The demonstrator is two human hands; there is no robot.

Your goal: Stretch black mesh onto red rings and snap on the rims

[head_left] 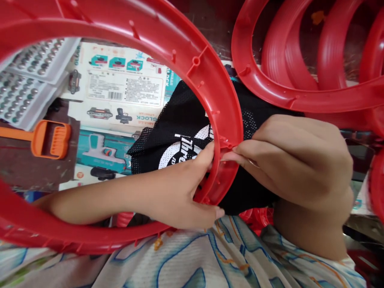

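A large red plastic ring (192,60) fills the left of the view. My left hand (180,192) reaches through it and grips its right rim, thumb below and fingers above. My right hand (297,160) is closed in a pinch on the same rim, at a small peg, with black mesh fabric (183,116) bearing white lettering stretched behind the ring. The fabric lies under both hands and partly over the rim.
More red rings (300,92) are stacked at the upper right. Behind the ring lie printed toy boxes (120,84), an orange plastic piece (51,138) and white trays of small metal balls (27,84). A patterned garment (195,260) covers the bottom edge.
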